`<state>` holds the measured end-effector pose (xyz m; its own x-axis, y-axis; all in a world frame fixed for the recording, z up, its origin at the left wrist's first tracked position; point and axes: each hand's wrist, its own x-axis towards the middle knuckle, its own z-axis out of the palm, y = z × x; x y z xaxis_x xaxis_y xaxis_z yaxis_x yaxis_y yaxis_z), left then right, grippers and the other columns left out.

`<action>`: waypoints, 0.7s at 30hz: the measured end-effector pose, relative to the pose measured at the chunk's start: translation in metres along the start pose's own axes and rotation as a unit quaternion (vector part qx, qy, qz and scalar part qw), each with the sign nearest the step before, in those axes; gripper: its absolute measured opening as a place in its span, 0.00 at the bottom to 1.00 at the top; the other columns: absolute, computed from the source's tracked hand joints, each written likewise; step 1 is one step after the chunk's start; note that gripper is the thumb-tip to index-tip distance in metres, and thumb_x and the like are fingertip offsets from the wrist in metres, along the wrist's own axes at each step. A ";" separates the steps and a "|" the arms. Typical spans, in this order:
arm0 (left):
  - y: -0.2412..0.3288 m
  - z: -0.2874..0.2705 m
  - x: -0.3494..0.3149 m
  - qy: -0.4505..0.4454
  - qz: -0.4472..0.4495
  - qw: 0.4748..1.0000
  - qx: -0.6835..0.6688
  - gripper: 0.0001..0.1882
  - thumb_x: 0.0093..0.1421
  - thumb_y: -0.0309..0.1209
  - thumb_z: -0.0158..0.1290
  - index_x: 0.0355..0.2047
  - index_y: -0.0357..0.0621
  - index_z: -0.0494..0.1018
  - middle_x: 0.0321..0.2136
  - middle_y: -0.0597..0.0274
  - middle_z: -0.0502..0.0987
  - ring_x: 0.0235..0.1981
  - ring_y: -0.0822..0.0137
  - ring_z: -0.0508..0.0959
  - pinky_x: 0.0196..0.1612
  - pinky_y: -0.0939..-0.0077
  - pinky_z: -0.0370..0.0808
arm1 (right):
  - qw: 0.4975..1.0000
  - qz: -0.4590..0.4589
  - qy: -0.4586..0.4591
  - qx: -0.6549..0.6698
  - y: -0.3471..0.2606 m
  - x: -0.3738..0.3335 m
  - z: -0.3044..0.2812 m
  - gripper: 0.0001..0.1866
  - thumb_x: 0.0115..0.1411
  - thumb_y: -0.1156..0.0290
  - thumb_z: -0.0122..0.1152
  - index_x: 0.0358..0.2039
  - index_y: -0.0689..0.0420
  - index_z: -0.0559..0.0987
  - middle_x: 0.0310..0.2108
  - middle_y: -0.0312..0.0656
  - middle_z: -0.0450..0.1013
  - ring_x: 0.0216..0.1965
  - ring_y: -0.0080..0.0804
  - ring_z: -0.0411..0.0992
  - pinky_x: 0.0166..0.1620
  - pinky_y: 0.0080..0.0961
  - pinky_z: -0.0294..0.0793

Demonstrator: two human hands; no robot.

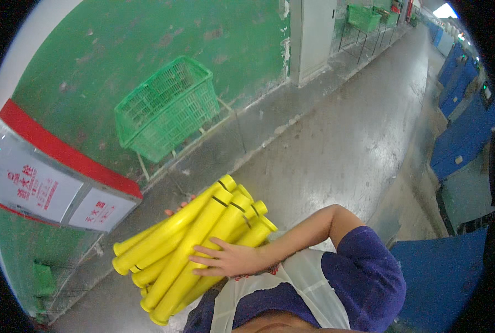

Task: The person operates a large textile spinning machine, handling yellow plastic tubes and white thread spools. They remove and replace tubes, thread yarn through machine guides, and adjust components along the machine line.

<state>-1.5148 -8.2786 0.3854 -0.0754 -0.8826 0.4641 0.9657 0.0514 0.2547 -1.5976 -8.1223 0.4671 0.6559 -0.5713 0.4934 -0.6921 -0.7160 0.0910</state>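
Note:
Against my front I carry a bundle of several long yellow bobbin tubes (188, 259) with flared ends, some with a dark band near one end. My right hand (228, 260) lies across the near side of the bundle, fingers spread and pressing the tubes toward me. Of my left hand (180, 206), only some fingertips show past the far side of the bundle; its palm and arm are hidden by the tubes.
A green plastic basket (170, 108) rests on a metal stand by the green wall (242, 39). Red-topped fire cabinets (64, 177) stand at left. Ahead runs a grey floor (336, 133), with blue machines (464, 139) along the right and more green baskets (364, 18) farther off.

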 end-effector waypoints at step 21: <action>0.126 0.122 -1.138 -0.363 -0.688 -0.013 0.629 0.12 0.53 0.33 0.49 0.30 0.36 0.74 0.28 0.54 0.77 0.29 0.60 0.77 0.31 0.62 0.75 | 0.666 0.718 -0.114 0.169 -0.868 -0.911 -0.160 0.16 0.45 0.59 0.62 0.31 0.56 0.76 0.27 0.48 0.75 0.31 0.49 0.74 0.33 0.43 0.73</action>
<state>-1.3378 -7.2112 -0.0070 -0.1910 -0.2459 -0.9503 -0.7949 0.6068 0.0027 -1.6427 -6.9160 0.0767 -0.5525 -0.7833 -0.2850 -0.5730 0.6052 -0.5526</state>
